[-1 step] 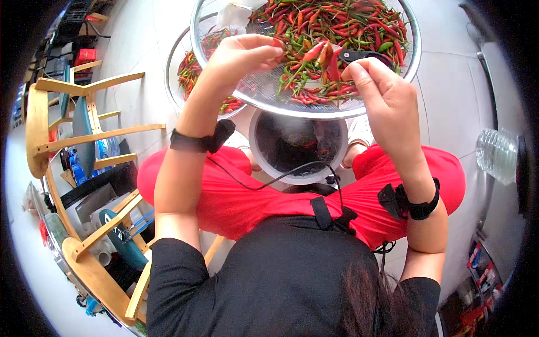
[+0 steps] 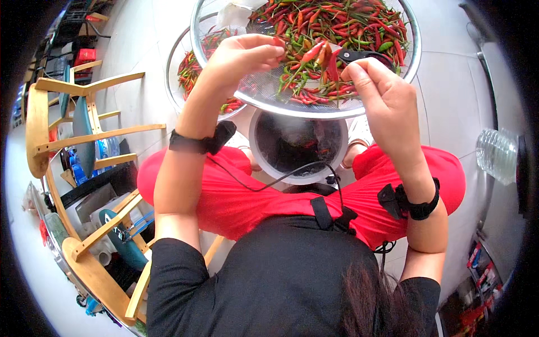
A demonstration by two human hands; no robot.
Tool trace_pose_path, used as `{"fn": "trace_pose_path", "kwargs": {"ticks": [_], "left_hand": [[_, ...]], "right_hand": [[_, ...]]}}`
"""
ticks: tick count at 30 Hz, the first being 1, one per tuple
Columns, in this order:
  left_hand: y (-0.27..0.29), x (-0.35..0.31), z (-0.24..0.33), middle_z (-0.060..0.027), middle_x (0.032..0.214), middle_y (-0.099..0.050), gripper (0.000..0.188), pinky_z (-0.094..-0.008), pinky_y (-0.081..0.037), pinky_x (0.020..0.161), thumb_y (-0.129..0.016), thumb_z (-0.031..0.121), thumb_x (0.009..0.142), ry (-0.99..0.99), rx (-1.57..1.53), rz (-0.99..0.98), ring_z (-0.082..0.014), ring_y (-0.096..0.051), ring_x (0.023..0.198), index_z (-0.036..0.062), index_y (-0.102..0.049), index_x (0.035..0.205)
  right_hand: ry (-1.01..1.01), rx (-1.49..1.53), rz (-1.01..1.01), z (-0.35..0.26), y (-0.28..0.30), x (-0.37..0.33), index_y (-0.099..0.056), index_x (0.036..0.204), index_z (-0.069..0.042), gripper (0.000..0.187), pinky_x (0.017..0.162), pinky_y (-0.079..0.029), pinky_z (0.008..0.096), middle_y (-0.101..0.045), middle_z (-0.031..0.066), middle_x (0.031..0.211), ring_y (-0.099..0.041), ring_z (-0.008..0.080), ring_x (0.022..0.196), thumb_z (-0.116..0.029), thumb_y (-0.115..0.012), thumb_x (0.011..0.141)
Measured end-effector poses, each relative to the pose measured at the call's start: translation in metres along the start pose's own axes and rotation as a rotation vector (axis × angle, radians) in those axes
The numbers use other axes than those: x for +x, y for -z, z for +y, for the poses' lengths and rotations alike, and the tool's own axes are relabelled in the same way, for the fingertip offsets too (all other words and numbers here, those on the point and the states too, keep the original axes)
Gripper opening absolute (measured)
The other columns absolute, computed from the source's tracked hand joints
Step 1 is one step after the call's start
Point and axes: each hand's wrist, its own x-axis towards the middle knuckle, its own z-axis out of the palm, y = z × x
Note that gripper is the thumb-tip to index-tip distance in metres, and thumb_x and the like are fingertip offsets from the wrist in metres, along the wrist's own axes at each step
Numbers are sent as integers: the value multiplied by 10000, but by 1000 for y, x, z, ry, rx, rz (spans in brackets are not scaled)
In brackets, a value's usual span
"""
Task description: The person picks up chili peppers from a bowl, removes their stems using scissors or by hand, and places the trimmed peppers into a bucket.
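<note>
From where I stand, small red and green chilli peppers (image 2: 337, 25) lie heaped in a round, silver-rimmed mesh basket (image 2: 314, 114). Over it, the person's left hand (image 2: 242, 56) has its fingertips drawn together at something red; the right hand (image 2: 387, 98) pinches narrowly beside upright chillies and a black tool (image 2: 365, 57). I can't tell what either grips. A white round bucket (image 2: 297, 180) stands below.

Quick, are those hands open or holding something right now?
Left hand: closed in a pinch; can't tell if it holds anything.
Right hand: closed, beside the black tool; can't tell if it grips that.
</note>
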Motion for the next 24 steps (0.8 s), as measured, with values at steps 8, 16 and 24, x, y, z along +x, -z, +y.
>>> {"fn": "trace_pose_path", "kwargs": {"ticks": [8, 16, 24], "left_hand": [[-21, -18, 23, -81, 1040, -742, 273, -208, -598, 831, -736, 116, 920, 45, -262, -51, -125, -725, 941, 8, -708, 1170], [-24, -22, 21, -88, 1047, -741, 284, -226, -592, 851, -746, 127, 917, 18, -284, -50, -129, -719, 936, -3, -709, 1167], [-39, -29, 19, -78, 1017, -753, 282, -259, -560, 823, -771, 151, 897, -84, -111, 28, -125, -705, 895, -7, -735, 1127]], "right_hand": [[-3, -79, -64, -5, 0, -3, -668, 1001, 37, 217, 745, -506, 284, -703, 108, 832, -646, 132, 787, -162, -582, 1016], [5, -83, -57, -6, -3, -3, -673, 994, 36, 226, 738, -515, 305, -714, 126, 840, -680, 167, 796, -170, -583, 1014], [53, -150, -11, -5, -8, -5, -677, 989, 31, 210, 698, -526, 323, -714, 150, 820, -710, 216, 753, -157, -585, 1011]]}}
